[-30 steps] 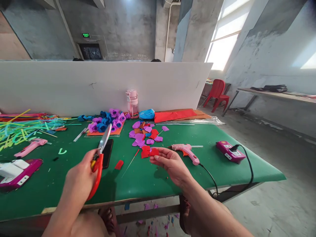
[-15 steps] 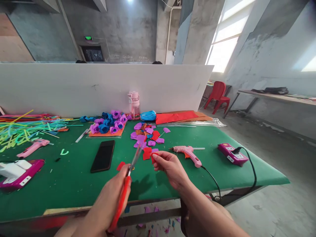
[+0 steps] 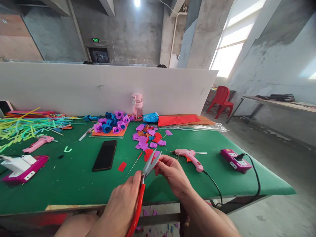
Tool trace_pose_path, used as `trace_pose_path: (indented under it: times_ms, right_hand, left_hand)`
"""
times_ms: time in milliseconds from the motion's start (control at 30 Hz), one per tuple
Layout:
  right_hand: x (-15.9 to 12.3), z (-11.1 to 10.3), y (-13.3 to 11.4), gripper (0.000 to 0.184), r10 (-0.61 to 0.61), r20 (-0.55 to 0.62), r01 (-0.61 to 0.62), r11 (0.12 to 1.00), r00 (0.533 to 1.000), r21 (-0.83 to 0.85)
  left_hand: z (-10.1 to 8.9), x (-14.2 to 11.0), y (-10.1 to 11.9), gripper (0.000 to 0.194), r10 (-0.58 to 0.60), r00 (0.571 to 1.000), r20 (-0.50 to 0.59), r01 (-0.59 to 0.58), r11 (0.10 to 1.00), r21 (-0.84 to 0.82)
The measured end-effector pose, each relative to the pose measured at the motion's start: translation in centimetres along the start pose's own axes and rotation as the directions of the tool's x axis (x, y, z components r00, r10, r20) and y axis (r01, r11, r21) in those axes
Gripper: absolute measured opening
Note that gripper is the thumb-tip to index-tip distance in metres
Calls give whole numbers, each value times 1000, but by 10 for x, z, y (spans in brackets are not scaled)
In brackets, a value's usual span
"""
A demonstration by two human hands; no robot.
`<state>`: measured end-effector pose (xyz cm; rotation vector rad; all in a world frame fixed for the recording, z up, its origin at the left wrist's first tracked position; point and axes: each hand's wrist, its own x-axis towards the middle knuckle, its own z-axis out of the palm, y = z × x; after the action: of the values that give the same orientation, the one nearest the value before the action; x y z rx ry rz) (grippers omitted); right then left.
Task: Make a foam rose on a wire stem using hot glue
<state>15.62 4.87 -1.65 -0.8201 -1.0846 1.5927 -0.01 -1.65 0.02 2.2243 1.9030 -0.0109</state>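
Head view: left hand (image 3: pixel 124 197) wraps the red-handled scissors (image 3: pixel 139 207), blades parted and aimed at the right hand (image 3: pixel 175 174). Right fingers in a narrow pinch, seemingly on a small piece at the blades, over the front of the green table (image 3: pixel 74 184); mostly hidden, can't tell its color. Loose petals (image 3: pixel 142 141) lie just beyond, red scrap (image 3: pixel 122 166) nearer, to the left; glue gun (image 3: pixel 187 154) right of the hand. Step looks like trimming. Next move calls for a steady pinch, fingertips clear of the blades as they close. Containers: pink bottle (image 3: pixel 137 106) upright by the white board (image 3: pixel 74 85), contents unclear; blue pouch (image 3: pixel 150 117) beside it, contents hidden. Finished-looking flowers (image 3: pixel 107 127) sit piled on an orange sheet (image 3: pixel 118 134).
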Motion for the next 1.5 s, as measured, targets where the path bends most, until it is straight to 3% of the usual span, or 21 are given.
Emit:
trace_pose_path:
  times_ms: [300,867,1100,1200,1300,1400,1500]
  right_hand:
    - [0,1,-2,23,-12,2,12,998,1000,-62]
    - [-1,0,-4,22,-9,8,9,997,1000,-75]
    - [0,-3,-6,24,-2,5,3,995,1000,-99]
    - [1,-5,-5,28,8,-31,-11,995,999,-96]
    - [2,-7,-4,33,17,-70,-25,993,997,-119]
    - [3,-8,-4,34,-3,-99,-16,980,995,-197]
    - [4,-9,-4,31,-18,-117,-14,963,993,-268]
  left_hand:
    - [-1,0,-2,43,-10,999,48,9,1000,7]
    - [0,1,-6,38,36,999,20,-35,998,-47]
    - [5,0,-16,27,67,995,-69,-80,975,-209]
    - [8,2,-24,20,-6,994,-108,-46,879,-475]
    - [8,5,-28,31,-100,993,-62,13,617,-787]
    - [3,6,-29,43,-116,993,-28,17,377,-926]
    - [-5,6,-35,44,-117,993,-33,9,343,-939]
